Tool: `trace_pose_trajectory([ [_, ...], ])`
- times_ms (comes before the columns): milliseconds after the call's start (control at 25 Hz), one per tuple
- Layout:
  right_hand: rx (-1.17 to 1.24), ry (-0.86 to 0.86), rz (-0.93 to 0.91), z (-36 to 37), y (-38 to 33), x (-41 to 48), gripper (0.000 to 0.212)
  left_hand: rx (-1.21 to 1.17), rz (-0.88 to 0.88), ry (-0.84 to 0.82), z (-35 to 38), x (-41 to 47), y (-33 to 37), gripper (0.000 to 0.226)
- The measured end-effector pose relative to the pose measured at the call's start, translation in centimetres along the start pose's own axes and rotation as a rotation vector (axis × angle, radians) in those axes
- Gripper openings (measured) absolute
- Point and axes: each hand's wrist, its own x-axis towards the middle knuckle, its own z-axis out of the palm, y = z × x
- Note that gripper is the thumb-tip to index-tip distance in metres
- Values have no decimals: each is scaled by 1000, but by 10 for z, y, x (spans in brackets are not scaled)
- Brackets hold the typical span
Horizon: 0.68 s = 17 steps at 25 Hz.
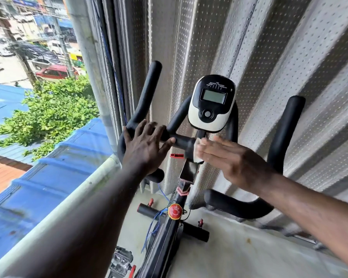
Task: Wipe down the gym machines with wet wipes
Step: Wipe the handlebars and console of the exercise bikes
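A black exercise bike stands below me with foam handlebars [147, 93] and a black-and-white display console [212, 102]. My left hand [147, 145] lies with spread, straight fingers over the left part of the handlebar crossbar. My right hand [229, 157] has straight fingers and presses a white wet wipe [198, 149] against the handlebar's centre clamp, just under the console. Only the wipe's left edge shows past the fingers.
A red resistance knob [175, 211] sits on the bike frame below, with a pedal [121, 261] at the bottom. A perforated metal wall [269, 57] stands close behind the bike. A window with a pale ledge [68, 201] is at left, and a blue cable [157, 223] hangs by the frame.
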Motion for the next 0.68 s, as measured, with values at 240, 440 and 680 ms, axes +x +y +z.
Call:
trace_pose_trajectory([
  [240, 190, -420, -296, 24, -7, 35, 77, 3, 5, -32, -5, -1, 0, 74],
  [440, -17, -258, -181, 18, -21, 16, 72, 9, -5, 10, -5, 1, -1, 76],
  [680, -80, -393, -106, 29, -44, 35, 58, 40, -26, -10, -4, -1, 4, 80],
])
